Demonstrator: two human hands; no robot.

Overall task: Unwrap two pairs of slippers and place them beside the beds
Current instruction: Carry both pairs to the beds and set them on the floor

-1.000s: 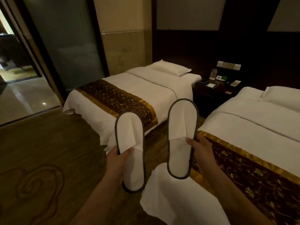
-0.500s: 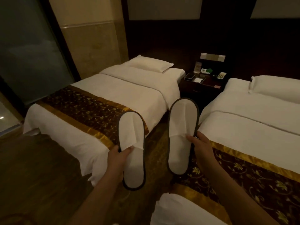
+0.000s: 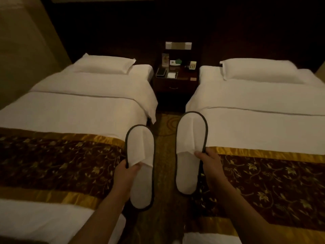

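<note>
– Grip, each side?
– Both clamped. The left hand pinches the left slipper at the edge of its upper, thumb on top; the right hand pinches the right slipper likewise.
– Location of the slippers?
– Held in the air, toes pointing away, side by side but apart, over the carpeted aisle between the left bed and the right bed. The nightstand stands at the aisle's far end.
</note>
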